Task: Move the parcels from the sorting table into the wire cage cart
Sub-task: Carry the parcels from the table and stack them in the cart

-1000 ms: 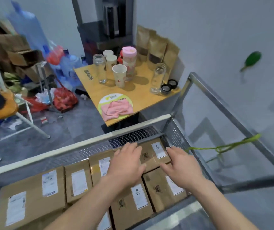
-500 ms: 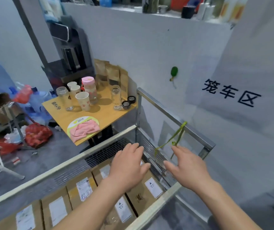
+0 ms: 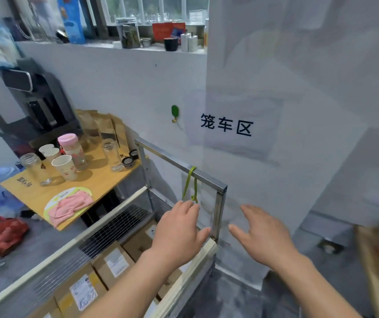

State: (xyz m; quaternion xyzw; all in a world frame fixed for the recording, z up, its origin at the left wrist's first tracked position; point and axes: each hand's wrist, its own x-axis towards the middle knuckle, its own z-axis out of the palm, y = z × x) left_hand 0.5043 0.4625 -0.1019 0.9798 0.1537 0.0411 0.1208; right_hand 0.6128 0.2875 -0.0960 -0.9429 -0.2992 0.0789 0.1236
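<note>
Lifting clear of parcels (image 3: 112, 263), left hand (image 3: 176, 234), right hand (image 3: 263, 237) now empty

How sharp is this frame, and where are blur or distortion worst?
Head view: the centre is fairly sharp, the wall sign readable. The wooden edge at far right is smeared, and the parcel labels are illegible. Wide-angle bending curves the cart rail. Light is soft, with faint shadows under the cups.

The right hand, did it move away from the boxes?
Yes. The right hand was over the parcels inside the wire cage cart; now it hangs outside the cart's corner post, to the right, empty.
</note>
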